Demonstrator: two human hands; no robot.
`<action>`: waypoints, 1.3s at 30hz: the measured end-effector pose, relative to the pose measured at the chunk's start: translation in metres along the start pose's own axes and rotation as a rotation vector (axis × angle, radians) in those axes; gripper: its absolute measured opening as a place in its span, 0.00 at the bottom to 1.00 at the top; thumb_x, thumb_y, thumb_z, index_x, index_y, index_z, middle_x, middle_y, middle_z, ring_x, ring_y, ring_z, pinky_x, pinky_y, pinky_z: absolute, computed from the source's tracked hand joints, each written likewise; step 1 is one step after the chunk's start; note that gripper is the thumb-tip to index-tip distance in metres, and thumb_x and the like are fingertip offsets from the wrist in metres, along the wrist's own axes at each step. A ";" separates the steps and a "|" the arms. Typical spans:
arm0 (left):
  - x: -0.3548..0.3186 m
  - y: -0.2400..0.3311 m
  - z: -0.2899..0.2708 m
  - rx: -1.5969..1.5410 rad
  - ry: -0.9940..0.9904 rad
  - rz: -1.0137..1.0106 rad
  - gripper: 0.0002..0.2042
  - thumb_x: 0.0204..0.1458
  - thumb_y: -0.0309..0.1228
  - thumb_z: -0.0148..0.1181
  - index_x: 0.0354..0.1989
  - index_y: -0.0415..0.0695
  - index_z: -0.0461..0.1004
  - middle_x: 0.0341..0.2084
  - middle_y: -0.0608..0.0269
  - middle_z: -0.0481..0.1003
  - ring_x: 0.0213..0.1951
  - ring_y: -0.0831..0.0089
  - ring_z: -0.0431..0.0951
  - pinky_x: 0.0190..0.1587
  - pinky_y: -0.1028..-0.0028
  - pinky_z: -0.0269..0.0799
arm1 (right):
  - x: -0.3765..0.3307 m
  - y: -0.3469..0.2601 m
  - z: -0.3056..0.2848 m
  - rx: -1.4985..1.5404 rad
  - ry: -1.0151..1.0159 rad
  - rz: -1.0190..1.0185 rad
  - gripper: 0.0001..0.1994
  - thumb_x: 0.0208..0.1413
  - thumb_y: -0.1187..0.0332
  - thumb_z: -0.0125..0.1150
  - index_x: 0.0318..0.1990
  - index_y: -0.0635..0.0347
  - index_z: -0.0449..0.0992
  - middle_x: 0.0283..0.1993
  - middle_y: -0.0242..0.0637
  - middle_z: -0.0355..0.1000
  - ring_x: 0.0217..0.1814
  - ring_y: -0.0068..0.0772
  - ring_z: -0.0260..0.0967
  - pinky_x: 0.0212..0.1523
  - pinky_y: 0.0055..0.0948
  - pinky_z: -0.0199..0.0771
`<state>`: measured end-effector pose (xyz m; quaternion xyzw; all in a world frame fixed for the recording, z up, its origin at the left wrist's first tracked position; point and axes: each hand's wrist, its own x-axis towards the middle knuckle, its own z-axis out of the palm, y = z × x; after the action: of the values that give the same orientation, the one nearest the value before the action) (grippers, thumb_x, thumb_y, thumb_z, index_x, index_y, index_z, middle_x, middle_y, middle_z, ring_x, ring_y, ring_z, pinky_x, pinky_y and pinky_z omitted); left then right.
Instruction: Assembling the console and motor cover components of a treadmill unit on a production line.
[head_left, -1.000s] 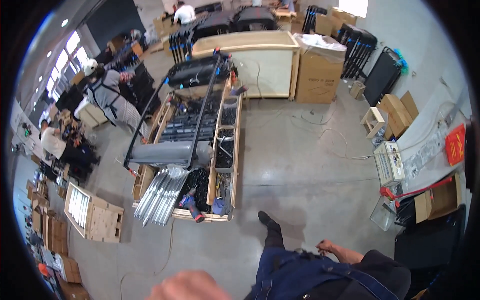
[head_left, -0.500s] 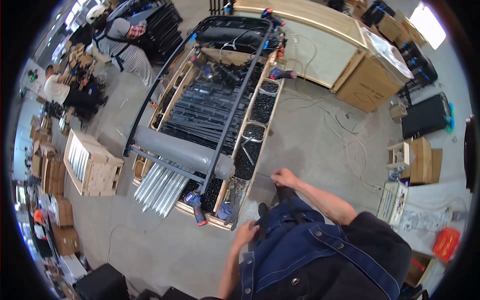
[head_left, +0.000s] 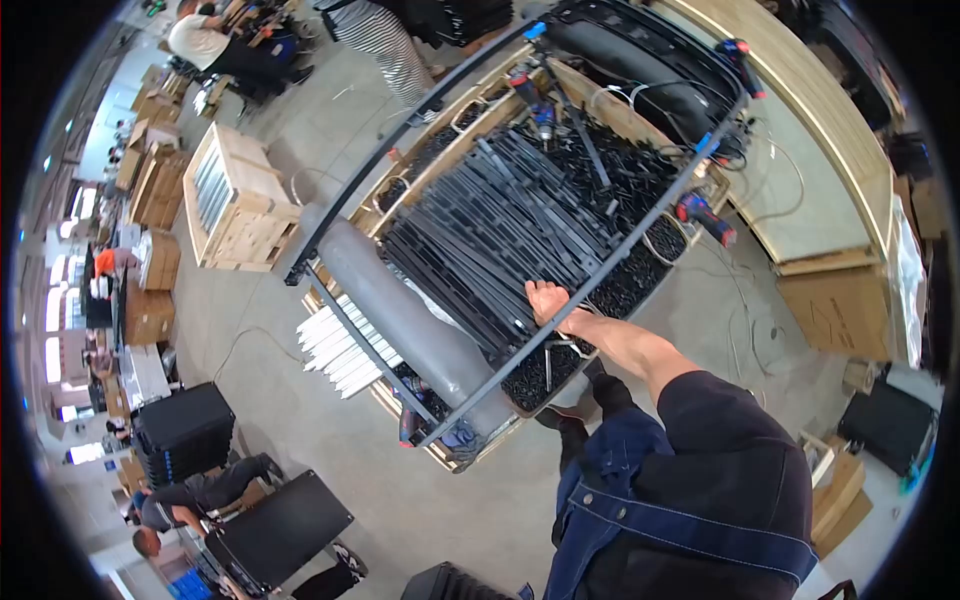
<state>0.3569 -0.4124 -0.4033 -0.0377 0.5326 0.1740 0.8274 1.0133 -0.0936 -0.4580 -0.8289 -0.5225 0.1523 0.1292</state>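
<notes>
Your bare right hand (head_left: 546, 301), centre frame, grip indiscernible, hovered at straight, dark-grey, metal-looking bars (head_left: 490, 225), those visible yet unlifted.

A dark short-sleeved top (head_left: 740, 430) is worn beneath a navy bib garment (head_left: 625, 437), whose broad strap (head_left: 700, 530) is edged with pale stitching and fastened with round metal studs (head_left: 588, 499).

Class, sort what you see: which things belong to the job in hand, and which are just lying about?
Likely part of the job:
black frame, at the right hand
dark bars
grey roll
power drill

Probably just lying about:
pale wooden crate
cardboard box
black stack
</notes>
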 end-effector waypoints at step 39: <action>0.165 0.037 0.510 0.276 -0.365 0.549 0.12 0.63 0.41 0.60 0.44 0.45 0.76 0.32 0.65 0.81 0.30 0.76 0.80 0.33 0.76 0.78 | -0.462 0.103 -0.279 0.713 -0.370 0.393 0.24 0.66 0.48 0.54 0.37 0.64 0.75 0.22 0.35 0.69 0.23 0.25 0.67 0.25 0.31 0.68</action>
<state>0.8490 -0.2102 -0.3272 0.2508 0.3848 0.3202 0.8285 1.0179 -0.5708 -0.1857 -0.7749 -0.2845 0.4903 0.2798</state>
